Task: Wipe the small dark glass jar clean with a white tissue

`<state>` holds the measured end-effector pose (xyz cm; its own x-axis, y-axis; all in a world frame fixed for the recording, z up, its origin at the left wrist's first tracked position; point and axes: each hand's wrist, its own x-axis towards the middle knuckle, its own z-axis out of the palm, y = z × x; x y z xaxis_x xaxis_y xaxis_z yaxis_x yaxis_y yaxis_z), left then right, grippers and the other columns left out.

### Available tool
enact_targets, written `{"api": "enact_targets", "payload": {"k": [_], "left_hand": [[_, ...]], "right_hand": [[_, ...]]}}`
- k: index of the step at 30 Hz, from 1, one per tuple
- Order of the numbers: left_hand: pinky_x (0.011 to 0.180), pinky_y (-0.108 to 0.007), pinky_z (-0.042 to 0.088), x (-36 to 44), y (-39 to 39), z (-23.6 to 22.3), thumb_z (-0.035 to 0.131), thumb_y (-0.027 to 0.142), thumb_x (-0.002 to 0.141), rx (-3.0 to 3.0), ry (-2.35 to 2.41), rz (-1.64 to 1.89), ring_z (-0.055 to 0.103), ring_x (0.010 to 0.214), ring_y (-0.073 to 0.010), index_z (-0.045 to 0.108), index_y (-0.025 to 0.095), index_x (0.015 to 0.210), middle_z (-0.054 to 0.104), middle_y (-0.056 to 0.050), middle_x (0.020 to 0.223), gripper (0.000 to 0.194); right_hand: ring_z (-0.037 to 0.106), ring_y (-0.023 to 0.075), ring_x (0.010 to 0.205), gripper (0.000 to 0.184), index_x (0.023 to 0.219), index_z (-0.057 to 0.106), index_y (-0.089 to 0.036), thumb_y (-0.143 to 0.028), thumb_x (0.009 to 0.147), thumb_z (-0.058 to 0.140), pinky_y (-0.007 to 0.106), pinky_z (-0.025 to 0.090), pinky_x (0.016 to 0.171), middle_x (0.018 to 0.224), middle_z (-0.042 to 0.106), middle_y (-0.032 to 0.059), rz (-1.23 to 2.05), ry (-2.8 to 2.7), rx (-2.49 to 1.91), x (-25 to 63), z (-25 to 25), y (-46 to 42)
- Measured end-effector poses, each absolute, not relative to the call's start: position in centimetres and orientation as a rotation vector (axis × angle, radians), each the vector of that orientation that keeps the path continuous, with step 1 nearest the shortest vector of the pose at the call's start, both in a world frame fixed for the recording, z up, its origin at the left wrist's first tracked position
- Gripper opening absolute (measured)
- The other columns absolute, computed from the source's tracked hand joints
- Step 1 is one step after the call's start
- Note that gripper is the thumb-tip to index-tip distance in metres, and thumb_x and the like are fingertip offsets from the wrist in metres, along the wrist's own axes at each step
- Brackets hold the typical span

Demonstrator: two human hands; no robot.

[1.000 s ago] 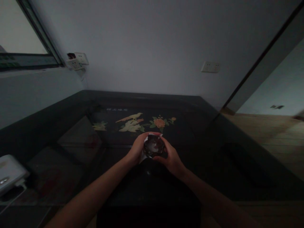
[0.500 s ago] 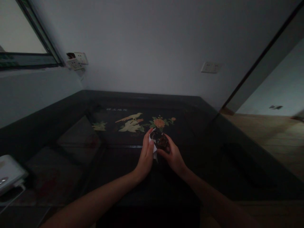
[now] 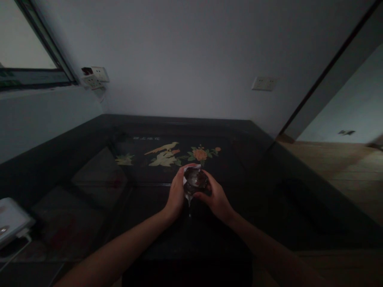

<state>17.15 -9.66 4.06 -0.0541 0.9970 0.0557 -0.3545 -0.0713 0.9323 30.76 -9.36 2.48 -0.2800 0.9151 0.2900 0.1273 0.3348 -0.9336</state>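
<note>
Over the middle of the dark table, a small round glass dish (image 3: 196, 179), shiny and see-through, is held between both hands. My left hand (image 3: 176, 194) is closed around its left side and presses a white tissue (image 3: 184, 180) against it. A corner of the tissue hangs below the dish. My right hand (image 3: 216, 196) grips the right side, with the thumb at the near rim and the fingers curled behind. The dish is tilted so its opening or broad face is towards me. Dim light hides its finer details.
The black glossy table (image 3: 167, 247) has an inlaid bird picture (image 3: 164, 155) and flower picture (image 3: 200, 154). At the left edge lies a white device (image 3: 13, 219) with a white cable (image 3: 18, 255). A dark long object (image 3: 308, 203) is faint on the right. Wall sockets (image 3: 263, 83) are behind.
Both hands have shifted slightly left with the dish. The dish has turned, showing more of its pale, shiny face, and the tissue now shows along its top edge.
</note>
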Motion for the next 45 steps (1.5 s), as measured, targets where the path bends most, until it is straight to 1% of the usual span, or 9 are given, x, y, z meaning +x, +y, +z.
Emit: {"api": "enact_targets", "payload": {"k": [6,10,17,22,28,33,37,41,45], "left_hand": [[0.112,-0.037,0.019,18.2,-11.6,3.2,0.031,0.041,0.094,1.352,1.047,1.530,0.031,0.133,-0.0190,0.036,0.025,0.134,0.037,-0.006,0.142,0.044],[0.114,-0.038,0.013,18.2,-11.2,3.2,0.033,0.041,0.093,1.389,1.043,1.516,0.025,0.136,-0.0187,0.031,0.025,0.138,0.032,-0.005,0.147,0.048],[0.095,-0.038,0.044,16.9,-8.6,4.4,0.040,0.047,0.088,0.860,0.902,1.350,0.060,0.105,-0.0251,0.061,0.015,0.112,0.066,-0.010,0.112,0.045],[0.090,-0.038,0.047,16.8,-8.2,5.0,0.039,0.042,0.089,0.664,0.869,1.247,0.064,0.096,-0.0246,0.061,0.011,0.111,0.069,-0.012,0.102,0.044],[0.110,-0.038,0.026,17.4,-9.9,3.7,0.038,0.046,0.090,1.154,0.960,1.426,0.039,0.129,-0.0216,0.043,0.022,0.132,0.045,-0.007,0.139,0.049],[0.114,-0.037,0.011,18.0,-11.0,3.1,0.037,0.042,0.091,1.389,1.018,1.476,0.020,0.138,-0.0188,0.030,0.022,0.140,0.028,-0.006,0.149,0.053],[0.112,-0.038,0.019,17.5,-10.2,3.6,0.037,0.043,0.091,1.274,0.993,1.444,0.032,0.133,-0.0208,0.040,0.022,0.135,0.039,-0.006,0.143,0.048],[0.099,-0.041,0.040,16.5,-8.6,4.9,0.035,0.049,0.090,0.976,0.920,1.283,0.057,0.110,-0.0258,0.058,0.015,0.116,0.063,-0.011,0.117,0.048],[0.090,-0.039,0.046,16.0,-7.7,5.7,0.038,0.046,0.089,0.827,0.872,1.146,0.064,0.095,-0.0256,0.064,0.012,0.104,0.069,-0.012,0.102,0.045]], "right_hand": [[0.057,0.0260,0.109,0.067,0.126,0.043,-0.020,-0.041,0.070,0.072,0.040,0.047,0.093,0.124,0.056,0.0115,1.144,-1.529,-0.961,30.8,2.8,-9.3],[0.056,0.0266,0.111,0.069,0.128,0.041,-0.020,-0.042,0.070,0.071,0.042,0.045,0.095,0.125,0.054,0.0125,1.131,-1.520,-0.968,30.9,2.5,-9.2],[0.051,0.0292,0.116,0.075,0.132,0.040,-0.020,-0.044,0.069,0.072,0.043,0.046,0.094,0.130,0.049,0.0138,0.988,-1.719,-0.963,31.1,1.9,-9.2],[0.049,0.0289,0.118,0.074,0.132,0.040,-0.021,-0.044,0.069,0.072,0.043,0.045,0.095,0.130,0.050,0.0130,1.013,-1.721,-0.930,31.0,1.9,-9.2],[0.055,0.0271,0.112,0.064,0.126,0.044,-0.021,-0.042,0.071,0.070,0.041,0.046,0.093,0.125,0.055,0.0113,1.128,-1.541,-0.966,31.0,2.4,-9.1],[0.055,0.0271,0.113,0.068,0.127,0.041,-0.019,-0.040,0.070,0.071,0.042,0.047,0.093,0.126,0.055,0.0128,1.205,-1.442,-0.987,30.9,2.4,-9.0],[0.056,0.0268,0.112,0.068,0.128,0.041,-0.020,-0.039,0.070,0.072,0.042,0.046,0.094,0.126,0.055,0.0126,1.198,-1.471,-0.959,30.9,2.2,-9.0],[0.052,0.0269,0.116,0.070,0.130,0.040,-0.021,-0.039,0.070,0.073,0.042,0.044,0.097,0.130,0.051,0.0121,1.132,-1.606,-0.914,31.0,1.9,-9.0],[0.051,0.0277,0.118,0.073,0.131,0.040,-0.021,-0.040,0.069,0.073,0.043,0.044,0.097,0.132,0.049,0.0120,1.083,-1.685,-0.926,31.0,1.7,-9.0]]}}
